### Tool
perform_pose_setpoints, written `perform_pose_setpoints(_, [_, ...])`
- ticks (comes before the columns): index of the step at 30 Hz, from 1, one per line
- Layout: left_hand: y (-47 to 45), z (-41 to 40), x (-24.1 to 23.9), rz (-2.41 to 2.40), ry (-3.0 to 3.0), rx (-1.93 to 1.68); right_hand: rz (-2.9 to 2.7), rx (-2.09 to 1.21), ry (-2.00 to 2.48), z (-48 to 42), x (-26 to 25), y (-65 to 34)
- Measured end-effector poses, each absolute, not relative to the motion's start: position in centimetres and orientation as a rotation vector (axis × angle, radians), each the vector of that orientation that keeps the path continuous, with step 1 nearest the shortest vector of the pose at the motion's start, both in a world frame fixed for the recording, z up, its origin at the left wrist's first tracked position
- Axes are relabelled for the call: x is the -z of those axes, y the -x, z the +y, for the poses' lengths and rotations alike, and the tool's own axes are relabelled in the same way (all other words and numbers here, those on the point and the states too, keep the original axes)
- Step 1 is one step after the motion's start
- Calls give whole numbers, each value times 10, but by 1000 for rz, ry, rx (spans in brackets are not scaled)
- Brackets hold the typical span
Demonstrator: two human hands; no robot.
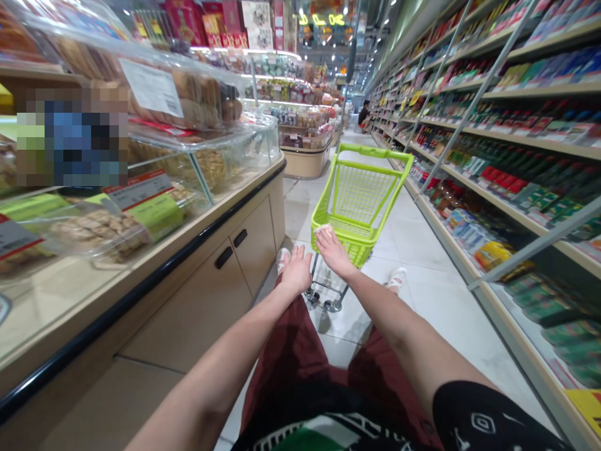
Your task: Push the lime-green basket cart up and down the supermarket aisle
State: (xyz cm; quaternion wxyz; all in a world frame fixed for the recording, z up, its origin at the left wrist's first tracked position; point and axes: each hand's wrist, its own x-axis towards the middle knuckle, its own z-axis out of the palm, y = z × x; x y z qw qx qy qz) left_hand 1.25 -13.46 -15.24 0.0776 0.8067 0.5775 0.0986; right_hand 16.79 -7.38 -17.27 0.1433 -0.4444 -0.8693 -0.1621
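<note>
A lime-green shopping cart (361,194) stands on the floor in front of me, its basket apparently without goods. My left hand (297,268) is left of and below the basket, its fingers stretched out and holding nothing. In front of the basket's near left corner is my right hand (335,254). At its fingertips is a small, crumpled, pale pink-white piece (323,230) that looks like tissue; the fingers partly cover it. Whether the right hand also touches the cart I cannot tell.
A wooden counter (201,307) with a dark rail and clear boxes of baked goods (154,91) runs along the left. Tall shelves (498,134) of packaged goods line the right. A crouching person (364,116) is far down the aisle, near the right shelves.
</note>
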Motion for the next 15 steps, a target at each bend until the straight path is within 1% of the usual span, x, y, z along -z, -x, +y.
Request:
perform_pose_setpoints(3, [-9, -137, 151, 1725, -2425, -308, -2580, 414, 1357, -82, 204, -174])
perform_pose_setpoints(6, [-6, -136, 152, 1720, -2406, -334, -2618, 383, 1410, -88, 216, -175])
perform_pose_setpoints(8, [-5, -135, 152, 1719, -2393, -342, -2629, 395, 1352, -88, 206, -168])
perform_pose_setpoints(12, [-4, -131, 152, 1768, -2406, -319, -2571, 472, 1139, -72, 168, -146])
perform_pose_setpoints(15, [-3, -129, 152, 1787, -2432, -275, -2514, 502, 1164, -59, 158, -141])
